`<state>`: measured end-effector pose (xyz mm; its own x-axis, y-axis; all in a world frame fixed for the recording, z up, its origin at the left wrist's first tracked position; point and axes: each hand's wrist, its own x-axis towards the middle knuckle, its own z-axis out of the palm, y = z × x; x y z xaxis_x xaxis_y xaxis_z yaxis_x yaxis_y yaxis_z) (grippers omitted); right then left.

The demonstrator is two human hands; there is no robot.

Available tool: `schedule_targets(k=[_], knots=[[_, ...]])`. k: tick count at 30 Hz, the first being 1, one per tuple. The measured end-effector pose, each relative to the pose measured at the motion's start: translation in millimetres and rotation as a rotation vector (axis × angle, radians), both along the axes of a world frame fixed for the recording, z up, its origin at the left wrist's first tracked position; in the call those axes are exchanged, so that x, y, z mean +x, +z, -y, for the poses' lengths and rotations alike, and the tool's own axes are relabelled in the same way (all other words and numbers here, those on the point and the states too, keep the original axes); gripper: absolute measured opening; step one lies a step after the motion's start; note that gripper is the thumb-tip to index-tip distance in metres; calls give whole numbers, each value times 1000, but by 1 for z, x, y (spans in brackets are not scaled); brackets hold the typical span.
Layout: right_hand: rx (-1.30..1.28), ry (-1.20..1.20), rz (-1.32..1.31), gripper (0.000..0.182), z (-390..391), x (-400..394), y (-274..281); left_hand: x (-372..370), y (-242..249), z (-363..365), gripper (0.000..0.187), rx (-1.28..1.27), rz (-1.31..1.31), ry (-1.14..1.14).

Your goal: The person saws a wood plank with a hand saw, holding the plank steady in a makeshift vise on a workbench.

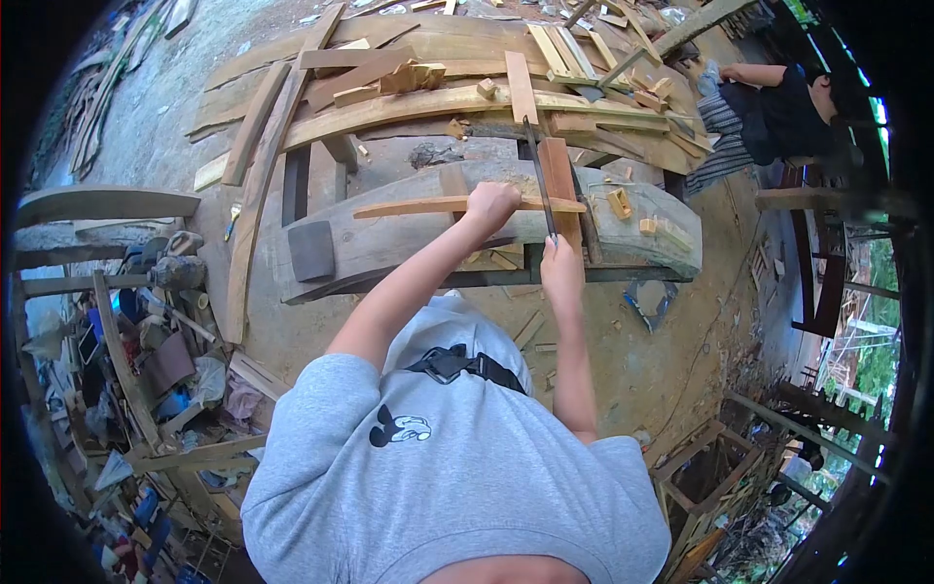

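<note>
Evidently the left hand (494,206) is closed round a narrow wooden strip (418,206), which lies across the curved plank bench (370,248); I judge that this grip keeps it from sliding. From my remote seat I see the right hand (561,268) wrapped about the near end of a long dark tool, probably a handsaw (541,175), crossing the strip towards its right end. A reddish-brown board (561,167) sits beneath, perhaps as support.
</note>
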<state>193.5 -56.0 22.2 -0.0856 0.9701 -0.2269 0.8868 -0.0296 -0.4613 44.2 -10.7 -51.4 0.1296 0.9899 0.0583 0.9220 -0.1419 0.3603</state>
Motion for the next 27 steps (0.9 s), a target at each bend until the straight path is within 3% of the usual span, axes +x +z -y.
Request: schedule_targets(k=[3,12,13,23,27], knots=[[113,-82,-89,29,5,-1,-8,-1,1,-2,9,-13,-6,6],[34,-69,-180,28,26,1,-16,-3,1,-3,12,-51,18,9],[134,-59,-199,29,27,2,-26,-3,2,-3,11,-58,24,-11],[129,-70,-148,30,42,11,-28,-9,10,-14,13,-132,99,-1],[97,-71,-100,29,53,15,-34,-15,14,-26,14,-281,78,-14]])
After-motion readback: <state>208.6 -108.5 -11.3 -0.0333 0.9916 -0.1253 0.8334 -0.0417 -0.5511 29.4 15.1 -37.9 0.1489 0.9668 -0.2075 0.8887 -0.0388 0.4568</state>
